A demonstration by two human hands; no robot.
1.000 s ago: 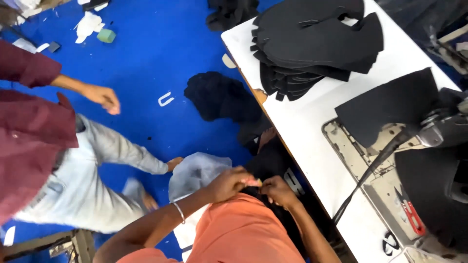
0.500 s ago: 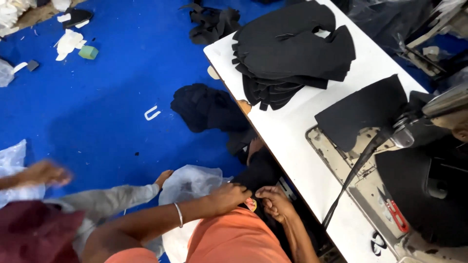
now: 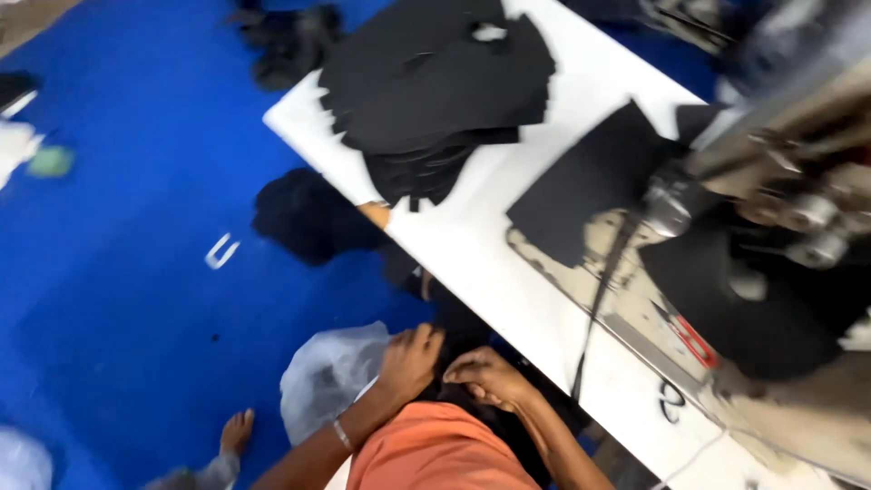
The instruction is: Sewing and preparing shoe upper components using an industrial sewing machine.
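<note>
**Both hands on dark cloth below the desk's near edge**

The left hand (image 3: 408, 361) and right hand (image 3: 485, 377) sit close together in the lap, just under the near edge of the white desk (image 3: 472, 245) — fingers curled onto a piece of black fabric (image 3: 458, 331). Whether they actually pinch it cannot be told. On the desk's far end lies a stack of black cut pieces (image 3: 435, 86); a sewing machine (image 3: 771, 200) stands at its right. A clear plastic bag (image 3: 327, 372) lies on the blue floor (image 3: 136, 227) beside the left hand.

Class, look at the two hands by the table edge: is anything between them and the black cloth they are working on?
Nothing visible is. The left hand and right hand both rest directly on the black cloth below the white table edge.
</note>
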